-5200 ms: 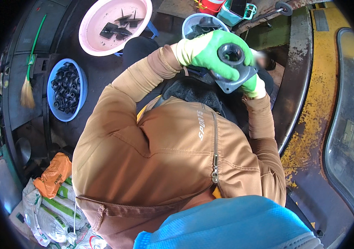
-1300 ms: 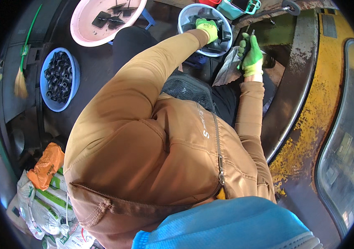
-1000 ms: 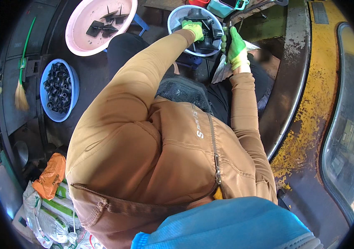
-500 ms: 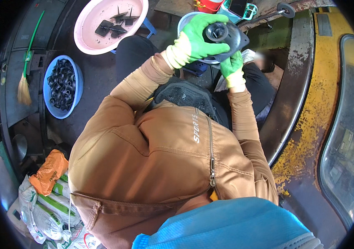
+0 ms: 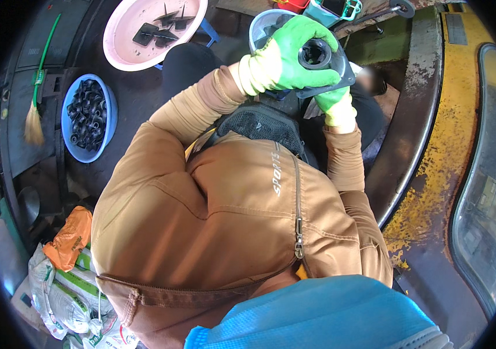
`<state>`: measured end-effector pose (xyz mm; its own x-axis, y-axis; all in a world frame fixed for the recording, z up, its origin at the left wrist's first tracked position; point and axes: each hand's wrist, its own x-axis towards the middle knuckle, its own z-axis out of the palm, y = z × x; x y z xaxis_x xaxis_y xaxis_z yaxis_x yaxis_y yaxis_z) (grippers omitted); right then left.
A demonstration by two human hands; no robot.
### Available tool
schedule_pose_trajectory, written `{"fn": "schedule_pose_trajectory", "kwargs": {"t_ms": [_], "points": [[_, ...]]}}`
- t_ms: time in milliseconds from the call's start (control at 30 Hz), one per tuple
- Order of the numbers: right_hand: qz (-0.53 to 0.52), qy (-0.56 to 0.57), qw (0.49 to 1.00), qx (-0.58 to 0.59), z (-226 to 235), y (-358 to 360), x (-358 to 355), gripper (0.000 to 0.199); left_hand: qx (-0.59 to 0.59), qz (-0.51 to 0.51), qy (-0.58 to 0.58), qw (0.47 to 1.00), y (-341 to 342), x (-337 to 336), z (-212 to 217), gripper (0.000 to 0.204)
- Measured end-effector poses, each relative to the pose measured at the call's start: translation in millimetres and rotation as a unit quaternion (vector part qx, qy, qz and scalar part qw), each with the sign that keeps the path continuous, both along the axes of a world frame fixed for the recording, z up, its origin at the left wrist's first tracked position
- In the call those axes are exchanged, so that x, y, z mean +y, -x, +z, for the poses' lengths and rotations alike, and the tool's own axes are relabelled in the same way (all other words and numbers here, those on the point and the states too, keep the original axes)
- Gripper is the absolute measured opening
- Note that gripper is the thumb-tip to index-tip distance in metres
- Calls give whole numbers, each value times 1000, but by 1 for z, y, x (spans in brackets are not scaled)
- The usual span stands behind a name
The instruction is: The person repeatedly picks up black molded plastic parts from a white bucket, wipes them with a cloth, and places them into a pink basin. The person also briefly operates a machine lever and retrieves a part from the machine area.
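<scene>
Broom [image 5: 39,78]: green handle, straw-coloured bristles; stands at far left.
Sacks [image 5: 70,302]: white with green bands; piled at lower left.
Bag [image 5: 69,239]: orange; lies on the sacks.
Machine panel [image 5: 457,99]: yellow paint, flaking; right side.
Window [image 5: 495,192]: rounded dark frame; set in the machine panel.
Basket [image 5: 321,16]: teal; upper edge.

I can make out white capitals [image 5: 277,174] on the brown jacket [image 5: 248,192], left of its zipper [image 5: 299,200]. Near left, dark print marks an orange plastic bag [image 5: 69,237] and coloured print the white sacks [image 5: 72,305]; the label [image 5: 40,77] on the far-left broom [image 5: 34,125] is too small to read.
</scene>
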<state>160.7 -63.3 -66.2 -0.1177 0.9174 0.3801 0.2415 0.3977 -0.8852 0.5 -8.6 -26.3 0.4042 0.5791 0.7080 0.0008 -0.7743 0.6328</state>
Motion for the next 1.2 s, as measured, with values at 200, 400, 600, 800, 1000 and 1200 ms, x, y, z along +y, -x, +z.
{"fn": "schedule_pose_trajectory", "kwargs": {"t_ms": [200, 400, 600, 800, 1000, 1200], "points": [[81, 149, 983, 76, 5, -7, -12, 59, 25, -169, 53, 984, 8, 7, 12, 39], [206, 235, 942, 118, 8, -15, -24, 52, 122, -363, 145, 912, 15, 13, 22, 41], [120, 130, 981, 78, 1, 8, -25, 52, 188, -516, 180, 816, 7, 33, 25, 49], [-83, -95, 991, 31, 10, 6, -1, 55, 91, -199, 195, 956, 15, 31, 33, 79], [-147, -31, 989, -7, 11, 29, -11, 38, -73, -33, 67, 995, -13, -14, 5, 49], [-75, -39, 996, -34, 29, 16, -11, 47, -42, -141, 54, 988, -3, 0, 8, 42]]}}
